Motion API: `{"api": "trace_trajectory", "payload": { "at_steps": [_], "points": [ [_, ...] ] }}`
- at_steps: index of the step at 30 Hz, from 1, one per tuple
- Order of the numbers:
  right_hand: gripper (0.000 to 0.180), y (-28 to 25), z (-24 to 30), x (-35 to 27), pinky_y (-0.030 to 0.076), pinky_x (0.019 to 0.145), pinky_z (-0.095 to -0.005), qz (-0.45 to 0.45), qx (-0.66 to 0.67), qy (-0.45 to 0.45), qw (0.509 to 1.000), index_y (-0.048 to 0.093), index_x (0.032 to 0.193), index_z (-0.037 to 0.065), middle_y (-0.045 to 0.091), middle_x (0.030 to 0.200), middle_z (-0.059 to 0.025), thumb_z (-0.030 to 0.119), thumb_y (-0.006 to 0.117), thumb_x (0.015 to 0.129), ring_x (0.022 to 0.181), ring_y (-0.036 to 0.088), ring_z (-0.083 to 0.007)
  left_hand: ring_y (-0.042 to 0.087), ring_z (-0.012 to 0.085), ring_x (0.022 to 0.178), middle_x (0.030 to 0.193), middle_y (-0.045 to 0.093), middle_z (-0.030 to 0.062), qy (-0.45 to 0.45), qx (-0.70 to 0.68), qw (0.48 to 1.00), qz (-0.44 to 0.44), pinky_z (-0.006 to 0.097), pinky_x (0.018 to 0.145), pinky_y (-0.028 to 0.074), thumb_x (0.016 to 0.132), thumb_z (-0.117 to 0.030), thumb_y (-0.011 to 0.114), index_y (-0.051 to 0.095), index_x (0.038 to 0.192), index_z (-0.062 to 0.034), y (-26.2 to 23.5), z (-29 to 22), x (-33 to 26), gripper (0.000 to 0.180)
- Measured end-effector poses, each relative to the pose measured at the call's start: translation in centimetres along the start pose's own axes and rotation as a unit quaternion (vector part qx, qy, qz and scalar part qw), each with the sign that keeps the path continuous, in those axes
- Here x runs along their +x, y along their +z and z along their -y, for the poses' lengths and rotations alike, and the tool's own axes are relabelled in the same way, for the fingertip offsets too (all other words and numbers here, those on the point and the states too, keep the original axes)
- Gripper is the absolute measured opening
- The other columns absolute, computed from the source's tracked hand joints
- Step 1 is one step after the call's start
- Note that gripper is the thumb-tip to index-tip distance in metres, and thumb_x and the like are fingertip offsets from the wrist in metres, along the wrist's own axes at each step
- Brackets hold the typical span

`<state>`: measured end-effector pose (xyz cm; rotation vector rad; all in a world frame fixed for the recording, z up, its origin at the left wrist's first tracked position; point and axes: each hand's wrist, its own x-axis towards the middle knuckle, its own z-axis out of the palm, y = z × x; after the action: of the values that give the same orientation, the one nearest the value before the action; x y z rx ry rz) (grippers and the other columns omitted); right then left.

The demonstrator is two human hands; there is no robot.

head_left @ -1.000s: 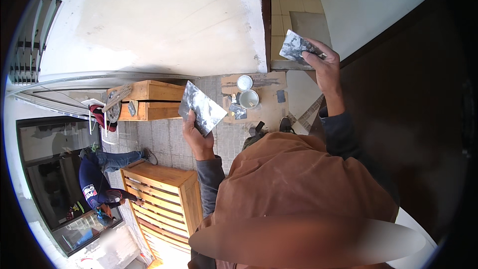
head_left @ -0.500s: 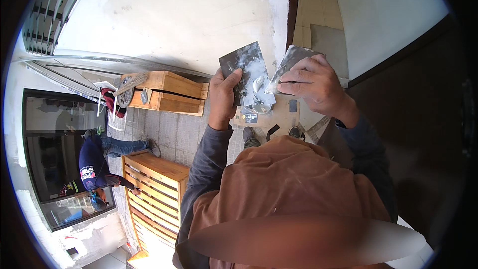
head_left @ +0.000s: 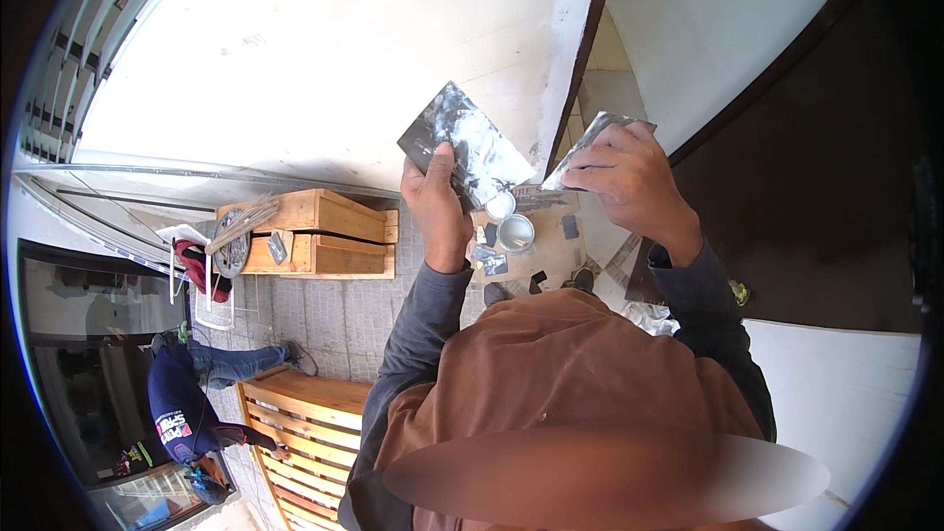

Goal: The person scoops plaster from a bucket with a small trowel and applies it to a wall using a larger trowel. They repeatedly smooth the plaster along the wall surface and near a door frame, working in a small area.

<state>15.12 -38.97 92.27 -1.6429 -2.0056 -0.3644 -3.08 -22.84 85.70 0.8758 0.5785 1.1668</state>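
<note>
My left hand (head_left: 439, 208) grips a dark flat plate (head_left: 462, 138) by its lower left edge, thumb on top. White putty is smeared over the plate, thickest toward its right side. In my right hand (head_left: 634, 182) is a putty spreader (head_left: 593, 138), a dark flat blade with white residue. The fingers press along its face, and its lower corner hangs just right of the plate, apart from it. Below the hands, an open tin (head_left: 515, 233) and a round white lid (head_left: 501, 204) rest on a cardboard sheet (head_left: 551, 254) by my feet.
A pale wall (head_left: 374, 49) with patches stands ahead, beside a dark door frame (head_left: 580, 64). Wooden drawers (head_left: 349, 221) and a slatted wooden bench (head_left: 305, 423) lie to the left. Another person (head_left: 187, 403) reaches to the bench. A dark panel (head_left: 787, 197) is at the right.
The spreader has drawn away to the right from the plate's edge. The white putty lump on the plate no longer shows as a lump. My view has shifted, revealing more of the tin.
</note>
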Motion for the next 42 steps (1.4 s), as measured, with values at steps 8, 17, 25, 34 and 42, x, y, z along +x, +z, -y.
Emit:
{"api": "trace_trajectory", "payload": {
  "at_steps": [8,17,25,34,42],
  "points": [
    [0.034,2.9,1.7,-1.0,0.05,0.084,-0.0387,-0.121,0.054,0.066,0.989,0.077,0.106,0.01,0.072,0.106,-0.0033,-0.006,0.068,0.077,0.096,0.065,-0.0266,0.072,0.0234,0.093,0.11,0.07,0.0164,-0.258,-0.152,0.954,0.017,0.038,0.081,0.062,0.102,-0.007,0.053,0.058,0.118,0.0067,0.8,2.4,0.1,0.022],
    [0.032,-1.2,-0.6,-1.5,0.047,0.083,-0.0392,-0.032,-0.047,-0.004,0.998,0.076,0.098,0.015,0.071,0.1,0.0009,-0.001,0.071,0.072,0.094,0.064,-0.0225,0.07,0.0182,0.089,0.106,0.069,0.0132,-0.116,-0.045,0.99,0.067,0.031,0.079,0.059,0.099,-0.004,0.057,0.057,0.119,0.0074,1.7,2.0,-0.5,0.023],
    [0.034,-1.8,-7.3,-4.7,0.048,0.086,-0.0388,0.058,0.001,0.02,0.998,0.075,0.106,0.012,0.073,0.105,-0.0038,-0.004,0.065,0.078,0.098,0.064,-0.0231,0.071,0.0201,0.092,0.111,0.069,0.0145,-0.095,-0.026,0.995,0.026,0.032,0.082,0.059,0.098,-0.004,0.057,0.057,0.122,0.0088,0.7,5.3,-0.3,0.027],
    [0.042,6.7,-18.9,-7.7,0.051,0.088,-0.0402,-0.234,0.103,0.241,0.936,0.072,0.118,0.005,0.072,0.111,-0.0132,-0.014,0.055,0.086,0.098,0.066,-0.0305,0.065,0.0305,0.118,0.131,0.066,0.0118,-0.438,-0.177,0.879,-0.062,0.05,0.105,0.05,0.101,-0.017,0.061,0.054,0.139,-0.0008,-21.9,24.4,-8.4,0.042],
    [0.037,7.2,-26.5,-8.0,0.044,0.091,-0.0383,-0.249,-0.235,0.084,0.936,0.075,0.117,0.022,0.069,0.121,0.0025,0.003,0.066,0.086,0.107,0.061,-0.0195,0.065,0.0281,0.111,0.121,0.072,0.0043,-0.536,-0.102,0.761,-0.352,0.05,0.099,0.048,0.101,-0.031,0.062,0.067,0.124,-0.0104,-37.4,28.4,-26.9,0.031]
  ]
}}
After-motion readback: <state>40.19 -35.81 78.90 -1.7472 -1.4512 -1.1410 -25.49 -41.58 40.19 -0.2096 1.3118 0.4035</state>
